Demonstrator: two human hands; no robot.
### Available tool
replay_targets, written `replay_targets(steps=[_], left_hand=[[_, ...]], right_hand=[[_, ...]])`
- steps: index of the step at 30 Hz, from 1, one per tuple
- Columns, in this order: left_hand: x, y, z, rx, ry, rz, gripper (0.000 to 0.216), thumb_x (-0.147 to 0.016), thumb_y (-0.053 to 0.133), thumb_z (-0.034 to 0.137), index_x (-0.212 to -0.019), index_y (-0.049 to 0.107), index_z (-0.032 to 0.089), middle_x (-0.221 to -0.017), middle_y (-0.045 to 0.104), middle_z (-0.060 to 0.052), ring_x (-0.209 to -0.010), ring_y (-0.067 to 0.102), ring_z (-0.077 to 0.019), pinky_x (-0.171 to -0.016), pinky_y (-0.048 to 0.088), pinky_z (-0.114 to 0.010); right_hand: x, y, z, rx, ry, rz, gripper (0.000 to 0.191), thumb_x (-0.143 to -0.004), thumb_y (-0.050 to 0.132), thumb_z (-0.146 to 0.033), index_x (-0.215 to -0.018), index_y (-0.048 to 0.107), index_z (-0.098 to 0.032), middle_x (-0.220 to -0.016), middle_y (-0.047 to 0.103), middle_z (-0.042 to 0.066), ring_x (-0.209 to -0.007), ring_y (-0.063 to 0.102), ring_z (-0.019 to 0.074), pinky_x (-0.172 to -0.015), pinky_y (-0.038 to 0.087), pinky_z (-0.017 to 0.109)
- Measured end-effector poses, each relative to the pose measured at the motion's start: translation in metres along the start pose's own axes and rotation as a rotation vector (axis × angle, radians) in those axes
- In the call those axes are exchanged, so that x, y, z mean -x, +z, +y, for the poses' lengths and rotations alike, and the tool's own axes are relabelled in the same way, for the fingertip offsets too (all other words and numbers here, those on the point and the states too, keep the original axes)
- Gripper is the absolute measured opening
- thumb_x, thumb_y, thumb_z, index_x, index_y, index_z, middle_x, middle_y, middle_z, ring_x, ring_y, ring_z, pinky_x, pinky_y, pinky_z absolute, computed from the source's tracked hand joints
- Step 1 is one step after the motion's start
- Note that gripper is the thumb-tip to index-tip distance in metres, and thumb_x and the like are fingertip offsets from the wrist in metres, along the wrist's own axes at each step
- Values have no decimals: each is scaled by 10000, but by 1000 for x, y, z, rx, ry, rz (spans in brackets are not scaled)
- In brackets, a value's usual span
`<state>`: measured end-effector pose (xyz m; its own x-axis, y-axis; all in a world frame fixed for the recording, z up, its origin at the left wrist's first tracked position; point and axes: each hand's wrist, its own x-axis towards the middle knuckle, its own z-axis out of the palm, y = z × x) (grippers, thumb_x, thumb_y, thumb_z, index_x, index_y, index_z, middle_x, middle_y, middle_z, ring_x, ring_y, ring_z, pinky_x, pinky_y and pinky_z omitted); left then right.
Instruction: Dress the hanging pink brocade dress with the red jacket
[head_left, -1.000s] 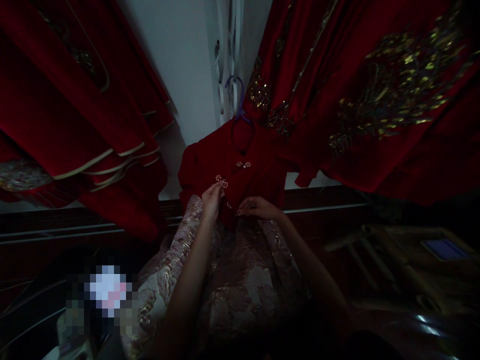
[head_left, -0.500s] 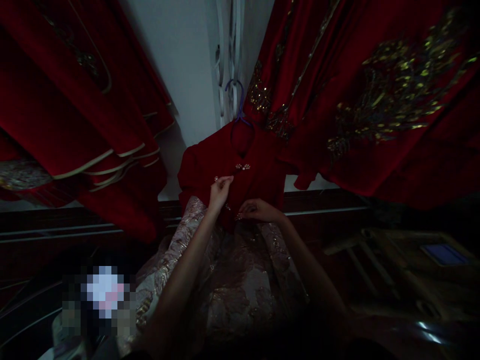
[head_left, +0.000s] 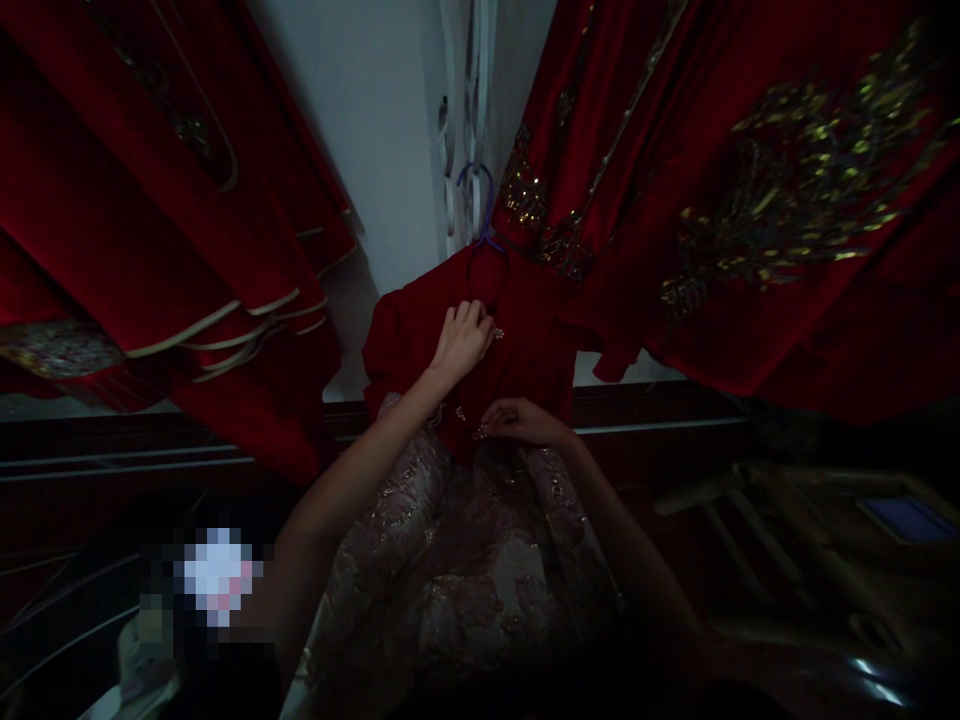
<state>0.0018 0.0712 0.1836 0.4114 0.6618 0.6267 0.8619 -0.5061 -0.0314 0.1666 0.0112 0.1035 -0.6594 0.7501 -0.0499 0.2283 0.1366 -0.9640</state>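
Note:
A small dark red top point(head_left: 525, 355) with pearl-like knot buttons hangs on a purple hanger point(head_left: 480, 205) in front of me. My left hand point(head_left: 461, 340) rests high on its chest by the top button, fingers curled onto the cloth. My right hand point(head_left: 517, 420) pinches the lower front edge of the top near a lower button. Below the top hangs a pale pink brocade skirt point(head_left: 457, 570) with gold pattern, running down between my forearms.
Large red velvet garments hang on the left point(head_left: 150, 230) and, with gold embroidery, on the right point(head_left: 750, 200). A white wall point(head_left: 375, 140) shows between them. A dark wooden rail point(head_left: 150, 460) crosses behind. Wooden furniture point(head_left: 825, 520) stands at lower right.
My left hand has moved up from the second button to the top button near the collar. My right hand has stayed at the lower front edge.

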Motion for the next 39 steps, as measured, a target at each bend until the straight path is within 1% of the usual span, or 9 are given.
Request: replay_targets(steps=[5, 8, 10, 15, 20, 27, 32, 36, 39], left_hand=[[8, 0, -5, 13, 78, 23, 351, -897, 389, 341, -1191, 519, 197, -1386, 395, -136, -1203, 412, -282, -1012, 265, -501], [7, -1, -7, 7, 99, 24, 413, -890, 407, 335, -1284, 447, 218, -1444, 329, -136, -1295, 322, -288, -1036, 200, -542], [2, -3, -10, 7, 131, -3, 379, -878, 433, 321, -1239, 490, 221, -1410, 383, -134, -1304, 311, -291, -1033, 186, -562], [-8, -10, -14, 9, 150, -34, 244, -865, 451, 271, -1051, 598, 207, -1158, 572, -117, -1133, 462, -265, -1033, 180, -578], [-9, -15, -13, -39, 191, -77, 246, -818, 529, 310, -985, 632, 163, -1053, 582, -133, -1062, 476, -284, -1024, 198, -582], [-9, -20, -14, 62, 219, -67, 212, -857, 473, 303, -933, 632, 185, -1042, 586, -103, -1050, 485, -249, -1030, 199, -569], [-10, -23, -9, 112, 257, -63, 211, -875, 438, 279, -965, 614, 208, -1024, 612, -68, -1078, 494, -221, -1086, 99, -586], [-10, -22, -8, 89, 302, -25, 242, -868, 403, 178, -989, 606, 227, -933, 628, -34, -1055, 513, -190, -1115, 11, -593], [-9, -20, -10, 33, 349, -21, 277, -842, 410, 122, -1007, 600, 237, -852, 620, -12, -960, 543, -168, -1133, 44, -566]], right_hand=[[-4, 4, 4, 23, -24, 57, 397, -699, 680, -457, -923, 626, -133, -864, 691, 68, -783, 632, 146, -753, 475, 285], [-6, 7, 7, 31, -31, 81, 392, -693, 686, -456, -911, 628, -135, -846, 688, 64, -768, 628, 142, -743, 477, 281], [-7, 8, 9, 24, -33, 80, 385, -689, 691, -451, -903, 628, -138, -837, 686, 61, -761, 626, 141, -737, 479, 279], [-8, 8, 11, 11, -33, 84, 387, -685, 695, -447, -903, 630, -134, -830, 685, 62, -753, 621, 139, -728, 476, 274], [-9, 10, 12, 8, -28, 100, 385, -681, 697, -444, -895, 629, -131, -822, 683, 60, -745, 618, 135, -716, 474, 265], [-12, 12, 16, 50, -31, 104, 374, -692, 690, -442, -901, 631, -137, -825, 676, 57, -750, 614, 136, -727, 482, 275], [-13, 12, 22, 70, -30, 112, 391, -704, 675, -459, -920, 623, -138, -837, 671, 61, -767, 613, 143, -722, 488, 280], [-10, 11, 15, 107, -39, 124, 377, -717, 661, -461, -917, 617, -144, -820, 669, 55, -754, 610, 142, -712, 488, 277], [-7, 7, -5, 140, -98, 271, 316, -747, 626, -449, -880, 615, -162, -836, 667, 54, -756, 611, 146, -722, 489, 279]])
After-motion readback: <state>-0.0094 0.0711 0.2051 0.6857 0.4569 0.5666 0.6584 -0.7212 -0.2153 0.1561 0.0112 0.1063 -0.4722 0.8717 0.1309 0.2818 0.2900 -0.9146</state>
